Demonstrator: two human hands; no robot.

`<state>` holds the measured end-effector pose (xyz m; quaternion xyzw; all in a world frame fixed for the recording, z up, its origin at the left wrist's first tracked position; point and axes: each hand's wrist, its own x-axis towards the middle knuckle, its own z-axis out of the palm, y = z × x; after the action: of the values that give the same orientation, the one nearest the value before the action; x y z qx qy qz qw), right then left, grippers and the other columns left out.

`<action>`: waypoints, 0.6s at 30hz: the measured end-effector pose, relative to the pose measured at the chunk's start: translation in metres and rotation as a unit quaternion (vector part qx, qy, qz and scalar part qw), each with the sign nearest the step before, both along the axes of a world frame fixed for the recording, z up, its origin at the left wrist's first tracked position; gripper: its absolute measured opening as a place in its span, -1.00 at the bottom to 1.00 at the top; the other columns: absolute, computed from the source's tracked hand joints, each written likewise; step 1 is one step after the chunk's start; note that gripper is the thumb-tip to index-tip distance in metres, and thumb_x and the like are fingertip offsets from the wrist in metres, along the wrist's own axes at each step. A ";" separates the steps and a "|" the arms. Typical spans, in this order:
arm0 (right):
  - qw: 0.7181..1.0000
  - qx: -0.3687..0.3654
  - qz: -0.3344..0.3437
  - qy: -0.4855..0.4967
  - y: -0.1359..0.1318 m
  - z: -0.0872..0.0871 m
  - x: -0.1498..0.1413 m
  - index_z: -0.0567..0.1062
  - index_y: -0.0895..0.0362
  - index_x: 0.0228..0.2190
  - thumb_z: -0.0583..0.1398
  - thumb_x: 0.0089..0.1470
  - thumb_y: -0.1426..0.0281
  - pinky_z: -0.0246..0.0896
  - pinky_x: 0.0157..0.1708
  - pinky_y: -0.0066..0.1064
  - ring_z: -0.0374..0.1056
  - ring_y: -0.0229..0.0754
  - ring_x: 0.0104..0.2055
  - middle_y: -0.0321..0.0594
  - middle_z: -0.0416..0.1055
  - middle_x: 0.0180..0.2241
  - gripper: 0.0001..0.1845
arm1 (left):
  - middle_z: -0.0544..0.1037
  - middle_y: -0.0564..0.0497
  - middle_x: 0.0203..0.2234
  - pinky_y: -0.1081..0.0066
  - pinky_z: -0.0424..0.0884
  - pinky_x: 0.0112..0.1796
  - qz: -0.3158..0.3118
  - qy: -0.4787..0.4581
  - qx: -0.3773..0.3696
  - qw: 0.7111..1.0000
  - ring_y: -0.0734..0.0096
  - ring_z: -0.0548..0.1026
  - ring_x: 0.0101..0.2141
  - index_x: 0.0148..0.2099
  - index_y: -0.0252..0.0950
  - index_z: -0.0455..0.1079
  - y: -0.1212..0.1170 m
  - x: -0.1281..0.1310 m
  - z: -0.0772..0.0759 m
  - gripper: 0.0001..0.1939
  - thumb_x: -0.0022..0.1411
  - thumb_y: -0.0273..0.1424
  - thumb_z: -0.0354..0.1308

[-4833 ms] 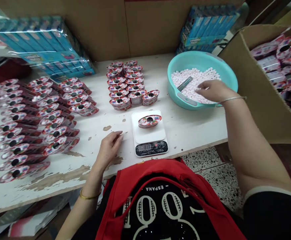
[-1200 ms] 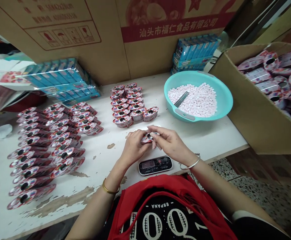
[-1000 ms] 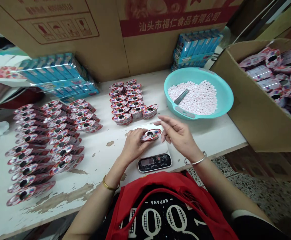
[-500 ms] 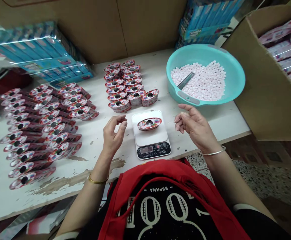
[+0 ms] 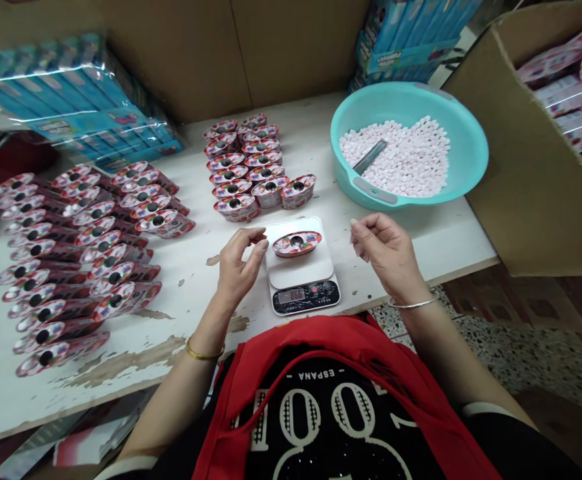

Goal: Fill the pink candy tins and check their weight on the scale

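On the white plate of a digital kitchen scale (image 5: 301, 270) stands an oval red-and-white candy container (image 5: 297, 245) with a round dark opening in its top. My left hand (image 5: 241, 263) is just left of it, thumb and fingers apart with nothing between them. To the scale's right, my right hand (image 5: 383, 250) hovers with fingers curled in and thumb against them; whatever it may hold is hidden. Behind that hand sits a turquoise basin (image 5: 471, 153) of small white candies (image 5: 411, 160), with a metal scoop (image 5: 371, 157) lying in them.
Rows of similar containers (image 5: 235, 208) stand behind the scale, and more rows (image 5: 115, 300) at the left. Wrapped blue boxes (image 5: 85, 100) are at the back left, others (image 5: 401, 47) behind the basin. An open carton (image 5: 535, 200) with more containers borders the right.
The scale's display has gone from zero to a three-digit reading. My left hand has moved right, closer to the container. The right hand's fingers have curled in more.
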<state>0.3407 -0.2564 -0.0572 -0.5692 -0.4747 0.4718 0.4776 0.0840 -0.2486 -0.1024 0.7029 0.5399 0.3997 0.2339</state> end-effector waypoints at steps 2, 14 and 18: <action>0.998 0.047 0.002 -0.036 0.002 0.000 -0.009 0.39 0.09 -0.46 0.26 0.12 0.16 0.15 -0.43 -0.42 0.19 -0.31 -0.47 -0.32 0.31 -0.49 -0.71 | 0.55 -0.04 -0.25 0.32 0.43 -0.16 -0.010 -0.005 0.002 1.000 0.38 0.49 -0.21 -0.05 -0.27 0.40 0.001 0.003 -0.001 -0.70 0.34 -0.20 0.03; 0.939 0.214 0.016 -0.269 0.045 0.016 -0.006 0.51 0.09 -0.30 0.13 0.24 0.33 0.21 -0.14 -0.25 0.29 -0.12 -0.17 -0.13 0.38 -0.26 -0.83 | 0.54 -0.05 -0.25 0.35 0.43 -0.19 0.010 -0.003 0.003 1.000 0.40 0.50 -0.23 -0.05 -0.27 0.41 -0.006 -0.009 -0.001 -0.74 0.33 -0.25 0.05; 0.876 0.114 -0.069 -0.463 0.101 0.026 0.066 0.52 0.26 -0.12 0.12 0.19 0.45 0.13 -0.04 -0.25 0.29 -0.09 -0.06 0.09 0.39 -0.09 -0.74 | 0.55 -0.04 -0.25 0.37 0.43 -0.22 0.029 0.003 -0.016 0.999 0.40 0.50 -0.23 -0.07 -0.27 0.42 -0.010 -0.020 -0.006 -0.75 0.31 -0.26 0.07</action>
<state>0.4072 -0.1555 -0.0309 -0.6955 -0.6517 0.0625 0.2960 0.0644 -0.2591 -0.1085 0.6844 0.5671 0.3954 0.2318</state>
